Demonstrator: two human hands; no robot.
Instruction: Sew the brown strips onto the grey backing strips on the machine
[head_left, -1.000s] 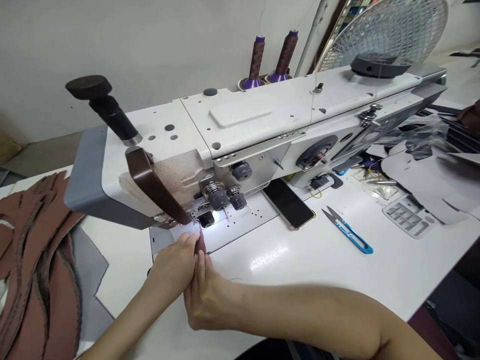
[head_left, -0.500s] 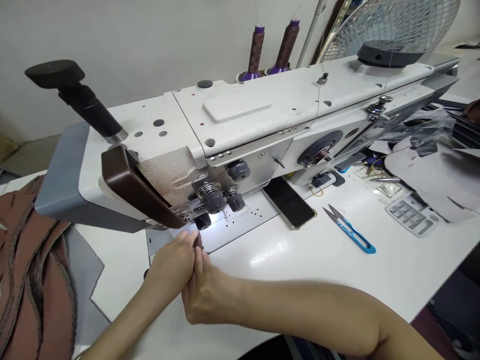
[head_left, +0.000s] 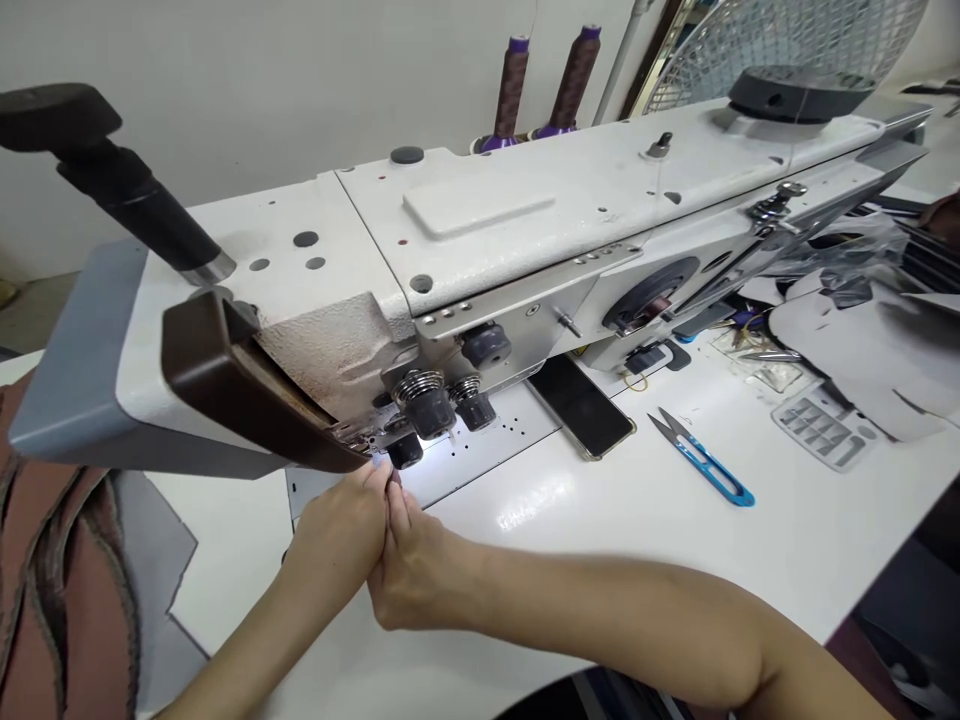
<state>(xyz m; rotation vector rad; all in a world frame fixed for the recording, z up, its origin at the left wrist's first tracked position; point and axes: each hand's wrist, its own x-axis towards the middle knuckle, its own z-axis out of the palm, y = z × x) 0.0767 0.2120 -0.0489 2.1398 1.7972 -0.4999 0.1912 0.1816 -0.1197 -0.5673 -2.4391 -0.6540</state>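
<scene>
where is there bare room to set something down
Widest: white tabletop between the phone, blue snips and right forearm. Smaller: between the gray sheet and left forearm. Crowded: where left hand and right hand meet at the sewing machine, and around the pale pieces.

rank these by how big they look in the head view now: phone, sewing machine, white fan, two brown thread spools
1. Sewing machine
2. White fan, the part in view
3. Phone
4. Left spool and right spool: too alike to rank
</scene>
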